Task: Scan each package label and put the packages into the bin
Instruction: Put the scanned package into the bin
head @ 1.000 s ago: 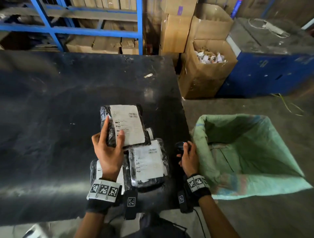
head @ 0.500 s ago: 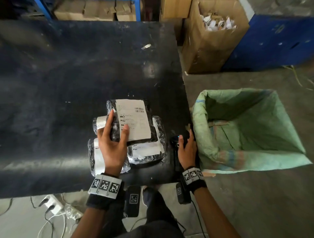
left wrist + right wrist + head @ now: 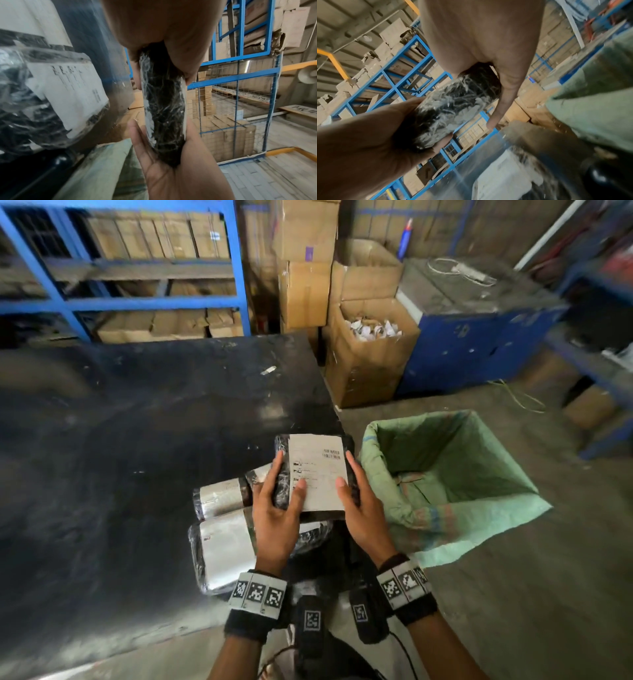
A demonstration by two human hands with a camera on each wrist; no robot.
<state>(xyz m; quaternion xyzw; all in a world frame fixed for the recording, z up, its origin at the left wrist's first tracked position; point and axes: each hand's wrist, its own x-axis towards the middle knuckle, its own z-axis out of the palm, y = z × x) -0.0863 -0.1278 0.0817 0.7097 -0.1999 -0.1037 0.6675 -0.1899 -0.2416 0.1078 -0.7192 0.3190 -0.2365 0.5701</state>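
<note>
Head view: both hands on one black film-wrapped package (image 3: 315,470), label up, lifted over the table's right edge just beside the green sack-lined bin (image 3: 445,474). Left hand (image 3: 277,515) grips its left side, right hand (image 3: 359,508) its right, thumbs on the label; wrist views confirm fingers wrapped under. Bin interior looks empty as far as visible, so probably first drop. At least three more wrapped packages (image 3: 226,546) lie stacked near the table's near-right corner, so most of the job is left. Scanner not visible. Surface is a scuffed black table (image 3: 137,440); warehouse room with blue racking (image 3: 154,302), cardboard boxes, and an open carton of paper scraps (image 3: 373,330) behind.
</note>
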